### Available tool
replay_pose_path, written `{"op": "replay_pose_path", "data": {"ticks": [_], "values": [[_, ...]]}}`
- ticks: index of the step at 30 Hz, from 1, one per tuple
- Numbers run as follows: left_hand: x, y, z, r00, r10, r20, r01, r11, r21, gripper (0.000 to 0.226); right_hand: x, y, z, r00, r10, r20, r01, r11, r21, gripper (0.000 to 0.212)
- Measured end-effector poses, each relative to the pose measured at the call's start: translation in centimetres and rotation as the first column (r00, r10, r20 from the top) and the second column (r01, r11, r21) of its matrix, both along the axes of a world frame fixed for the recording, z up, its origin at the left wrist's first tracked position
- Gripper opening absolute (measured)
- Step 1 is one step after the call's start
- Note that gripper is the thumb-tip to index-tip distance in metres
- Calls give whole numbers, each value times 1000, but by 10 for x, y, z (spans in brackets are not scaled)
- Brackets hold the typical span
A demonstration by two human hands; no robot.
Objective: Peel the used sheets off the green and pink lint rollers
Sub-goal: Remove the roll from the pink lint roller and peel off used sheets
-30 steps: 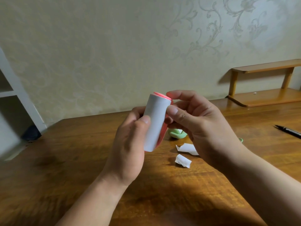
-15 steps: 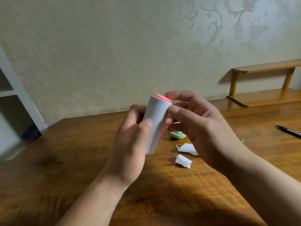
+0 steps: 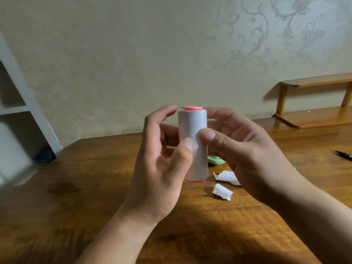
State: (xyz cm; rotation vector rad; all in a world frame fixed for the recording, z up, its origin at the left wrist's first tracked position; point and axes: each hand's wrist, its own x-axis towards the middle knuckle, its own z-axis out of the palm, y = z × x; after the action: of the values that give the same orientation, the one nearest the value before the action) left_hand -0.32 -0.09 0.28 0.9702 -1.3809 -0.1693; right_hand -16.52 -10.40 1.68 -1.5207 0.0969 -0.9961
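The pink lint roller [image 3: 193, 130], a white sheet roll with a pink cap on top, stands upright in the air between both hands. My left hand [image 3: 162, 168] presses its thumb on the roll's front, fingers curled behind. My right hand [image 3: 247, 155] holds it from the right, thumb on the front, fingers behind the top. The green lint roller [image 3: 215, 160] lies on the wooden table [image 3: 95, 187] behind the roll, mostly hidden. Two peeled white sheets lie on the table: a flat sheet [image 3: 226, 177] and a curled sheet [image 3: 222, 191].
A black pen [image 3: 343, 155] lies at the right edge of the table. A small wooden two-tier shelf [image 3: 314, 119] stands at the back right. A white shelving unit [image 3: 21, 103] is at the left, beside the wall.
The roller has gone from tilted to upright and sits more centred. My right thumb has slid from the top edge down to the roll's front, next to my left thumb.
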Motion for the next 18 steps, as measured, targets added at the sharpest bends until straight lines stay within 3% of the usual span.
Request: {"op": "replay_pose_path", "data": {"ticks": [4,9,18], "values": [[-1,1,6,1000,-23,-9,23,999,-46,36,1,1,-5,993,-119,-23,116,987,-112,47],[1,0,9,998,68,-12,-69,994,-91,20,3,4,-8,992,-125,-21,120,981,-154,43],[5,-1,9,987,157,-21,-159,983,-93,24,5,1,-11,998,-37,-41,33,995,-89,45]]}}
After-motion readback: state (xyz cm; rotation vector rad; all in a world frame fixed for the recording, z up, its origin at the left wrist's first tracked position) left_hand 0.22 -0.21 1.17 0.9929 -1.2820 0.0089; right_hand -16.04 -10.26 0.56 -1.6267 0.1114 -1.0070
